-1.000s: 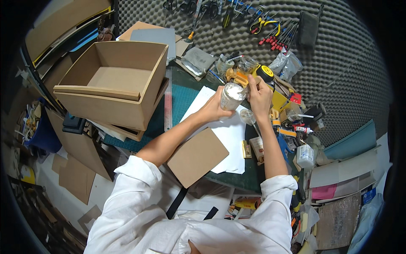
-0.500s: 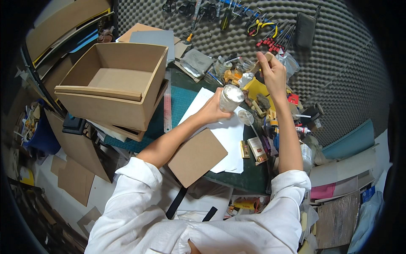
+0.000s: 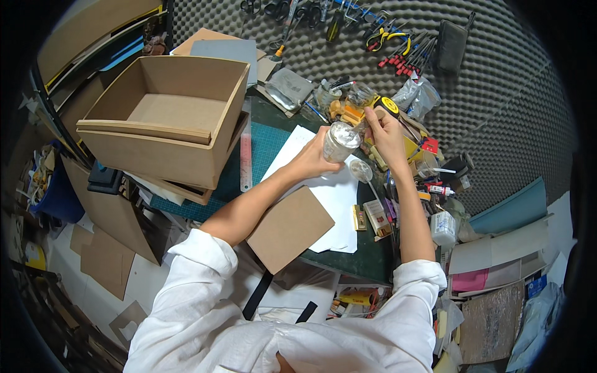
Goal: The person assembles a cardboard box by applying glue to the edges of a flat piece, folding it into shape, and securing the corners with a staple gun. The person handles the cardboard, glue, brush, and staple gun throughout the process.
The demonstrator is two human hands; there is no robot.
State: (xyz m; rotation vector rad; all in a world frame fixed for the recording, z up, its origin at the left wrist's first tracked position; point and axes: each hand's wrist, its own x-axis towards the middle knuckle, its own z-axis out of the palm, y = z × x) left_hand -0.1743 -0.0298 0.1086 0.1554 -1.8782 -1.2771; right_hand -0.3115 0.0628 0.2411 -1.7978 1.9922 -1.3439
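Observation:
My left hand is wrapped round a clear jar with white stuff inside and its mouth uncovered. Just right of the jar's mouth, my right hand pinches a small tool with a light brown handle; its lower end is hard to make out. White paper sheets lie under the jar. Close by rests a round clear lid-like piece with a thin pale stick beside it. A brown board lies near my left forearm, overlapping the paper.
A large open brown box stands at the left beside a ruler on a green cutting mat. Small boxes, a tape measure and a white bottle crowd the right. Tools hang on the foam-covered wall.
My right hand has come down and slightly left, from raised above the clutter to beside the jar's mouth. My left hand and the jar have stayed almost in place.

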